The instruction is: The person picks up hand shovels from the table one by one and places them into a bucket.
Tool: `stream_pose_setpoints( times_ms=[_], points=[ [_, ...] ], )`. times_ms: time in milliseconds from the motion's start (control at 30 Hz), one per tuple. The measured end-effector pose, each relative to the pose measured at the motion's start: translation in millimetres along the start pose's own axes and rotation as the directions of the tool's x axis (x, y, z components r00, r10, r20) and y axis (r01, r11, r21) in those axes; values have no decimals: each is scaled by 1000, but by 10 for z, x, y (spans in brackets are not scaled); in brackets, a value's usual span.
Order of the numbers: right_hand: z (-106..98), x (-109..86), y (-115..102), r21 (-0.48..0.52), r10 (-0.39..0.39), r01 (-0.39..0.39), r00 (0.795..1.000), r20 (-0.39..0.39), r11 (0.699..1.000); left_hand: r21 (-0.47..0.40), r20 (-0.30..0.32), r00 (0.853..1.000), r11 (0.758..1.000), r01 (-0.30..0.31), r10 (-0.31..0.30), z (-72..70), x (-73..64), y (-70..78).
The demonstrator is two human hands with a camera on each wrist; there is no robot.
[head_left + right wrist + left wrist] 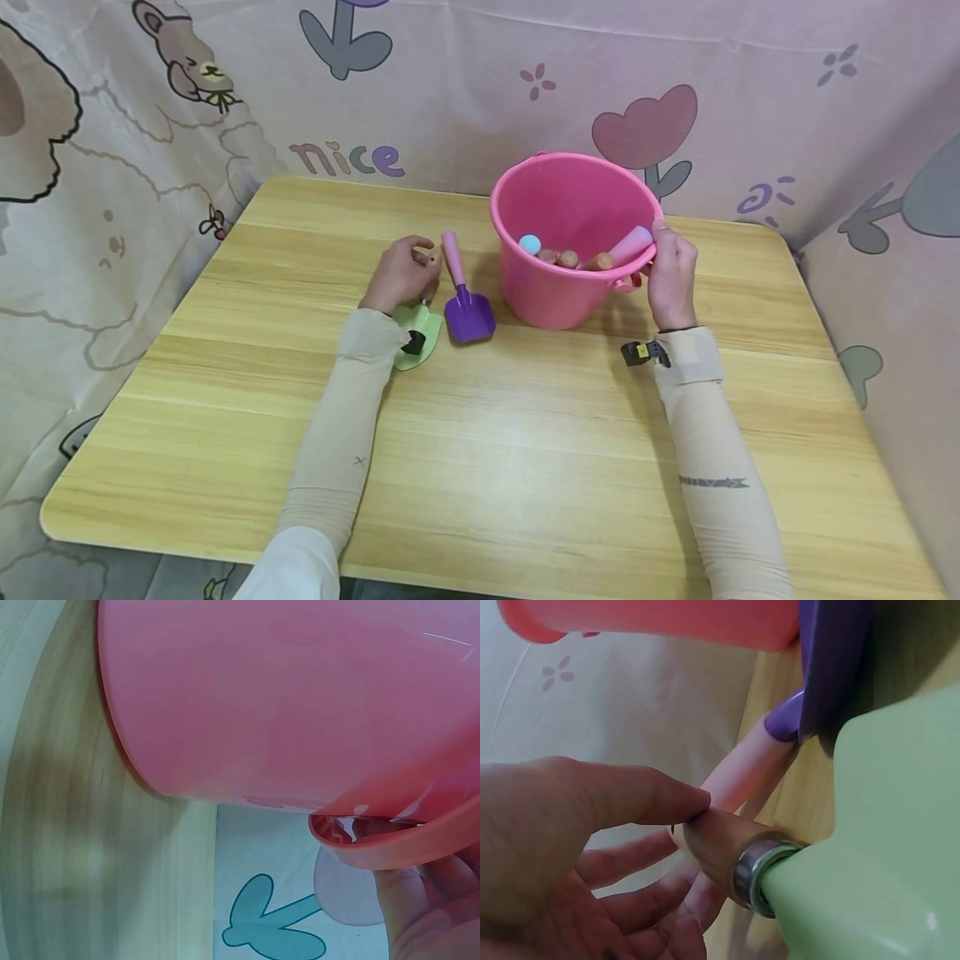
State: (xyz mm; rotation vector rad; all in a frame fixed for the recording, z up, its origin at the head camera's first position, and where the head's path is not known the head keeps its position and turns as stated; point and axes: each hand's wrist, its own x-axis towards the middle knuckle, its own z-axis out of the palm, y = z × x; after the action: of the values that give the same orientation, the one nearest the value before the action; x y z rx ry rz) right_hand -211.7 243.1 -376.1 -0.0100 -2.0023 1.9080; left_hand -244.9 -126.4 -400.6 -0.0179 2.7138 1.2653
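My left hand [402,273] pinches the short wooden handle [718,841] of a green garden trowel [429,327], thumb on top and fingers below, as the left wrist view shows. The trowel's blade points toward me, low over the table. Just right of it a purple toy shovel [471,317] with a pink handle lies on the table. My right hand [672,271] grips the rim of a pink bucket [542,293] on its right side. Inside the bucket are several wooden handle ends [567,259], a pink handle [632,245] and a light-blue round end [530,244].
The wooden table [540,467] has a patterned cloth [465,92] hanging behind it and at both sides. Small black cameras [640,353] are strapped to both wrists. The bucket stands near the table's back edge.
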Motion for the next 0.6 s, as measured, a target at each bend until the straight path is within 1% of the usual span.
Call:
stream_pose_setpoints(
  times_ms=[167,400,600],
  points=[
    [-4,0,2,1,3,-3,1000,3,1000,-36,-36,999,999,27,-29,-62,-23,-37],
    [-4,-3,0,1,7,-7,1000,8,1000,-59,-33,998,997,59,-61,-223,-53,-141],
    [-10,-1,0,-18,6,-6,1000,6,1000,-93,-56,994,992,84,-89,-348,-66,-250]
  ],
)
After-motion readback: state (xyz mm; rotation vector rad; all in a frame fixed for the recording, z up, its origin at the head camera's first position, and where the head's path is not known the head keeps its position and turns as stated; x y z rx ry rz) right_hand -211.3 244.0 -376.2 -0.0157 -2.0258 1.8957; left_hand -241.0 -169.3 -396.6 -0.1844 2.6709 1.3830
